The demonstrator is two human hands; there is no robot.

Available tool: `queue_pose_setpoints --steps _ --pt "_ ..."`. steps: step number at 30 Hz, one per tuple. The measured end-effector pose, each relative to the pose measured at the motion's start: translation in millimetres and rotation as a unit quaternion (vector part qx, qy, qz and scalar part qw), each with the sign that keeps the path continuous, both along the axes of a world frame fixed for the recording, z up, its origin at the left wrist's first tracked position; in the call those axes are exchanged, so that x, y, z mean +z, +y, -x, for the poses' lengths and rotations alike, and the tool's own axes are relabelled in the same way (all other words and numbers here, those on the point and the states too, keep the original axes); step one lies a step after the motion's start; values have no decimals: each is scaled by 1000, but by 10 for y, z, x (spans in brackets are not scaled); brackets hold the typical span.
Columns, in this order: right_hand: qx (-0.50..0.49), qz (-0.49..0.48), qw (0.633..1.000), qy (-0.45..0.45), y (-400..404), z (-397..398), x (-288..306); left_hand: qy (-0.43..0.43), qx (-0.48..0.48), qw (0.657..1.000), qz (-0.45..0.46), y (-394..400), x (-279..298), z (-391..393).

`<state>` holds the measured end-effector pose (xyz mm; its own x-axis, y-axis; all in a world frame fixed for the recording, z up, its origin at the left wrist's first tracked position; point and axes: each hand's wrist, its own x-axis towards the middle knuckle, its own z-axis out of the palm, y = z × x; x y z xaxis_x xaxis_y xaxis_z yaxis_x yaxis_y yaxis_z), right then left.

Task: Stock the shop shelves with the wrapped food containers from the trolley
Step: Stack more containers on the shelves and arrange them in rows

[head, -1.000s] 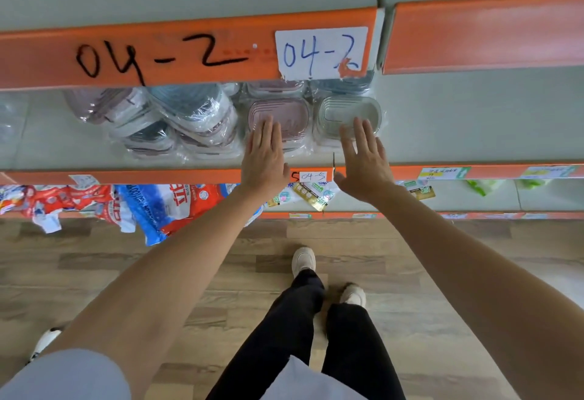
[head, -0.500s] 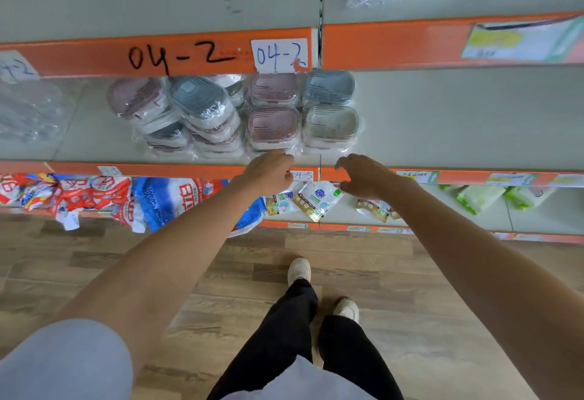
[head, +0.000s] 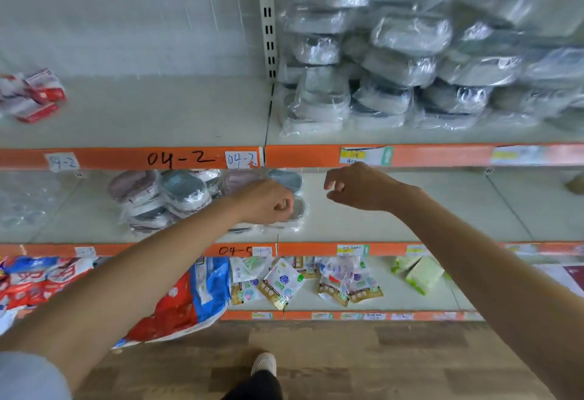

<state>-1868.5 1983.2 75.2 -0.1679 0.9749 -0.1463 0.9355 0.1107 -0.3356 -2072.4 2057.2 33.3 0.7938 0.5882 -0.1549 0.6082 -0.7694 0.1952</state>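
Several wrapped food containers (head: 177,197) with pink and blue-grey lids sit stacked on the middle shelf (head: 410,226), under the label 04-2. My left hand (head: 268,202) hovers in front of the right end of that stack, fingers loosely curled, holding nothing. My right hand (head: 357,186) hangs in the air just right of the stack, over bare shelf, fingers loosely curled and empty. It touches nothing. A bigger pile of grey wrapped containers (head: 410,61) fills the right bay of the upper shelf. The trolley is out of view.
Red and white packets (head: 34,96) lie at the far left of the upper shelf (head: 158,115). On the bottom shelf lie red and blue bags (head: 189,298), small sachets (head: 281,282) and green packs (head: 420,273). Wood floor and my shoe (head: 264,363) are below.
Both hands have come off the two front containers, drawn back and curled loosely. The view has tilted up, so the upper shelf and its grey pile now show.
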Motion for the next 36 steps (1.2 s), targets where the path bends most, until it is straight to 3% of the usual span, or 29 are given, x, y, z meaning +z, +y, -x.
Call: queue_pose_setpoints --steps 7,19,24,28,31,36 --pt "-18 -110 994 -3 178 -148 819 -118 23 986 -120 331 759 -174" --pt "-46 -176 981 -63 1108 -177 1186 -258 59 948 -179 1464 1416 -323" --pt "-87 -254 959 -93 1445 -218 1560 -300 46 935 -185 1804 1606 -562" --pt "-138 -296 933 -153 1738 -240 1746 -285 44 941 -176 2010 1796 -721" --pt "-202 -267 924 -186 1986 -284 1782 -233 48 957 -166 2165 1874 -794" --pt "-300 -183 928 -126 2259 -373 1763 -180 58 972 -141 2403 1837 -840"
